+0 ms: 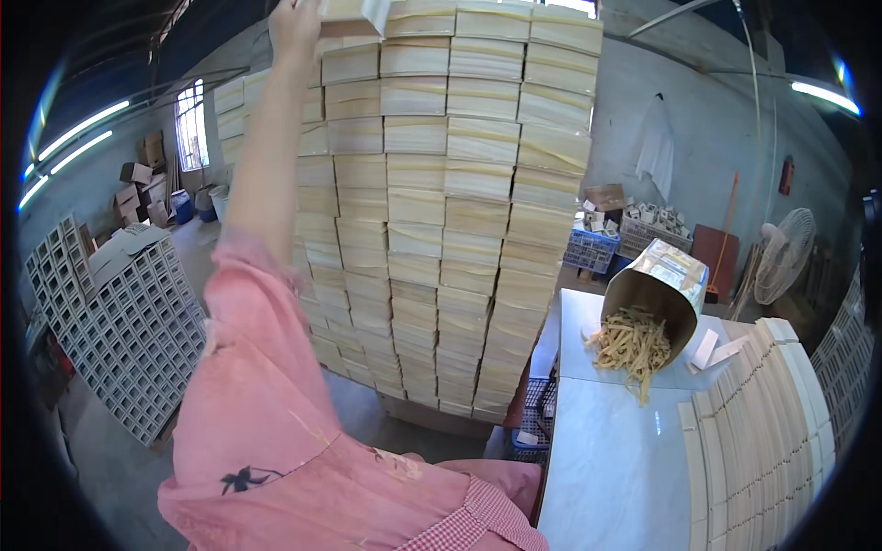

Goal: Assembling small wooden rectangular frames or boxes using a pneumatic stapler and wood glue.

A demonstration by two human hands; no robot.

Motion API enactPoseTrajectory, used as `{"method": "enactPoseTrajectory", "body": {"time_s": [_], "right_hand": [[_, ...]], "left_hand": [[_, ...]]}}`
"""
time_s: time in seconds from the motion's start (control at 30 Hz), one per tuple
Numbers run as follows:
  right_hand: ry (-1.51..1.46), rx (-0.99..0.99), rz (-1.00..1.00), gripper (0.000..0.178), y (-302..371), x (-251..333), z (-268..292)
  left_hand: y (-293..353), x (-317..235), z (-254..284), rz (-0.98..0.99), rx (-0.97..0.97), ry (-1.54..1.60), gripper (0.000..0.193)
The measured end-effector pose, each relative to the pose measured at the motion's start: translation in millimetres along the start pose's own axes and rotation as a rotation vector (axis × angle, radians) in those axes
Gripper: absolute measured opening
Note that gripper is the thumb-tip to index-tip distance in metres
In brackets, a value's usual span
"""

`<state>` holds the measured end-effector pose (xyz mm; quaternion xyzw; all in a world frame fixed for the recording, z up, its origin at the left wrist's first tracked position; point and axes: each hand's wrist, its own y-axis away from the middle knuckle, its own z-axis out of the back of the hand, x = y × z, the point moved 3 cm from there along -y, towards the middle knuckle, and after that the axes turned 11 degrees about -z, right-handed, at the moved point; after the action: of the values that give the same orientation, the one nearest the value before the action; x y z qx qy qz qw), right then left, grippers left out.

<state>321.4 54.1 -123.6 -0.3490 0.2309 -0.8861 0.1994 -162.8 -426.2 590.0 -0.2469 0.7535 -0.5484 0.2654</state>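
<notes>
the left hand (296,32) is raised against the left end of a pale box (351,20) by the top edge of a tall stack (418,179); its fingertips are cut off, so i cannot tell whether it grips. this looks like placing or taking down a box; the next move probably calls for keeping it level. rightward, a tipped bin (675,266) spills strips (634,349) near the far edge of the table (616,459). the right hand is out of view.

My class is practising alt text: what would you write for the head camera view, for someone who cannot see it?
A person's left hand, arm rising from a pink sleeve, reaches up to a pale box at the top of a tall stack of similar boxes. At right, tan strips spill from a tipped container onto a pale table.
</notes>
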Motion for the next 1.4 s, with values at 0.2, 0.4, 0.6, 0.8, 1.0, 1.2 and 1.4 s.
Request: {"method": "enactPoseTrajectory", "body": {"time_s": [0.2, 0.4, 0.6, 0.8, 1.0, 1.2, 1.4], "right_hand": [[0.045, -0.004, 0.032, 0.022, -1.4, -10.4, -8.3], [0.05, -0.072, 0.062, 0.019, 3.8, -13.7, -12.0], [0.07, -0.09, 0.015, 0.016, 3.4, -4.6, -8.0], [0.027, -0.082, -0.005, 0.015, 3.0, 0.2, -9.9], [0.036, -0.116, -0.015, 0.015, 3.1, 14.1, 10.2], [-0.055, 0.02, -0.167, 0.021, 4.4, 21.3, 2.8], [-0.104, 0.031, -0.264, 0.016, -19.9, 78.6, 20.0]], "left_hand": [[-91.5, 68.9, -33.8, 0.068, 0.065, -0.173, 0.045], [-75.2, 83.1, -46.2, 0.136, 0.14, -0.3, 0.058], [-35.7, 79.0, -62.6, 0.19, 0.23, -0.416, 0.072], [-55.2, 123.4, -57.7, 0.05, 0.218, -0.562, 0.077], [-15.8, 64.8, -73.2, 0.029, 0.102, -0.452, 0.066], [47.5, 90.1, -39.0, -0.559, -0.165, 0.36, 0.011], [415.2, -182.5, -75.4, 0.354, 1.144, 0.993, 0.028]]}}
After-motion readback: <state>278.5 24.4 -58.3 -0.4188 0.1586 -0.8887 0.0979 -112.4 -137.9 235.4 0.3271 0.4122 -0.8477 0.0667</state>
